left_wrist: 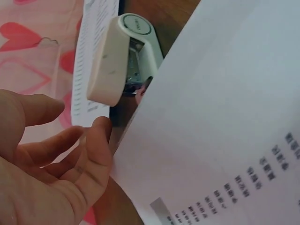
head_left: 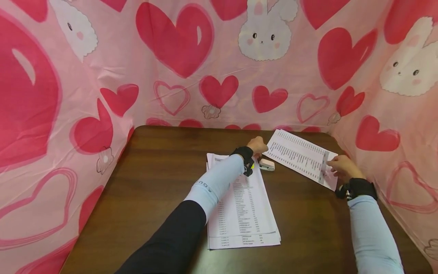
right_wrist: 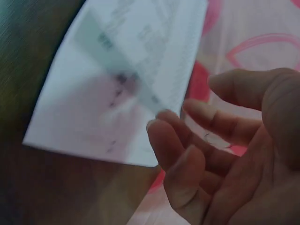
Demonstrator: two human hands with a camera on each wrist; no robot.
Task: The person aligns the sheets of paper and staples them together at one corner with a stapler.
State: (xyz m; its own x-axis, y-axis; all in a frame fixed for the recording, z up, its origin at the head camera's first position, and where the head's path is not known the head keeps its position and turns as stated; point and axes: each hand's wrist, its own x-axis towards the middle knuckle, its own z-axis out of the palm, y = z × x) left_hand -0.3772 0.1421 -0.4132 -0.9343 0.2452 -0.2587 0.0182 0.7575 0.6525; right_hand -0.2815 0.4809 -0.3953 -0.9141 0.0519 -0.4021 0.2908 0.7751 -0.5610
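Note:
My left hand [head_left: 257,146] hovers by the top right corner of a stack of printed sheets [head_left: 244,205]. In the left wrist view its fingers are loosely bent with nothing between them; whether a fingertip touches the stack's edge I cannot tell. Just beside this hand sits a small pale pink and white stapler [head_left: 267,164]. Over at the right, a separate printed sheet [head_left: 301,158] lies slanted near the table's back edge. My right hand [head_left: 343,167] is at that sheet's near right end, thumb apart from the loosely bent fingers; contact with the paper is unclear.
Everything lies on a brown wooden table [head_left: 150,190]. A pink cloth [head_left: 219,57] with hearts and rabbits hangs close behind the table and along both sides. A small yellow spot [head_left: 253,166] shows on the stack beside my left wrist.

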